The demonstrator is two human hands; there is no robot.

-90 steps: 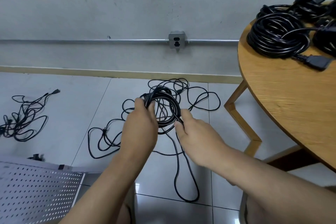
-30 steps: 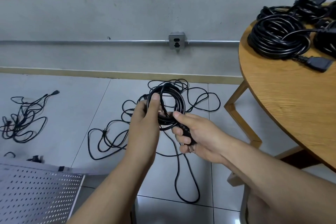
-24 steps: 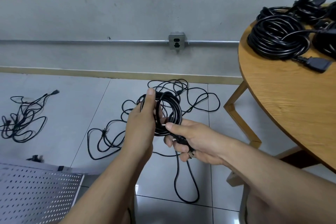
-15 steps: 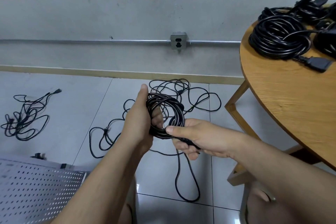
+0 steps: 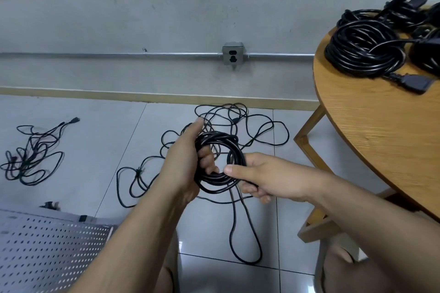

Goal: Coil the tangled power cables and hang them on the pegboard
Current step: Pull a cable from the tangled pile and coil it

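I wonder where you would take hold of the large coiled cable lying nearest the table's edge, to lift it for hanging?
I would grip the coiled cable across its near-left arc, from above, fingers through the open centre and thumb outside, so the loops stay gathered. It lies flat on the table; its connector trails to the right, so avoid that side.

We see a thin black power cable (image 5: 219,137) wound into a round coil, its loose tail looping down onto the grey tiled floor (image 5: 95,150). A white perforated metal pegboard (image 5: 47,250) lies at lower left.
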